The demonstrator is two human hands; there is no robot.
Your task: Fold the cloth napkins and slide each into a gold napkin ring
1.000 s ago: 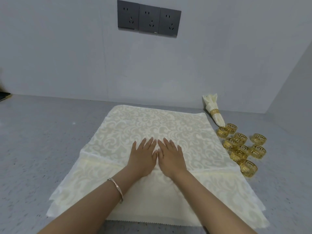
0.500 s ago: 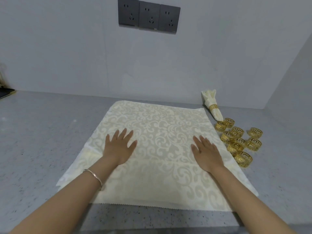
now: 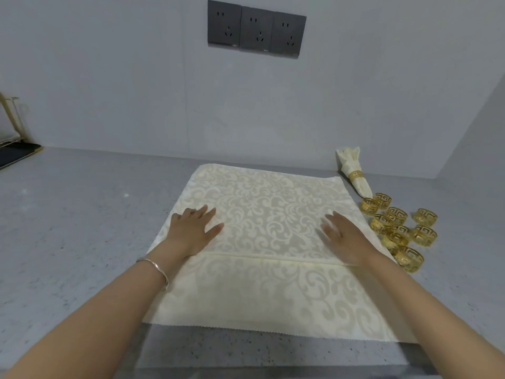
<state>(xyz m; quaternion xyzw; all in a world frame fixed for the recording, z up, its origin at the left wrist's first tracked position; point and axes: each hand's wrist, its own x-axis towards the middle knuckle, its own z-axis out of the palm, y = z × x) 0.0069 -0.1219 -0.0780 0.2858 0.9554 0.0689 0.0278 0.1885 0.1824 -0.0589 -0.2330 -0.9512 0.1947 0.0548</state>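
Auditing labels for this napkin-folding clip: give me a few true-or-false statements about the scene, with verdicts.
1. The left hand and the right hand both lie flat on the cream napkin. True.
2. The loose gold rings sit left of the cream napkin. False: they sit to its right.
3. A finished napkin near the wall sits in its own ring. True.
4. The right hand pinches a ring. False: it holds nothing.
5. The left wrist bears a bracelet. True.

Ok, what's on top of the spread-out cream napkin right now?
On the cream napkin, the left hand lies flat near its left edge and the right hand flat near its right edge, fingers straight. The cloth under both palms is covered, so nothing there can be checked.
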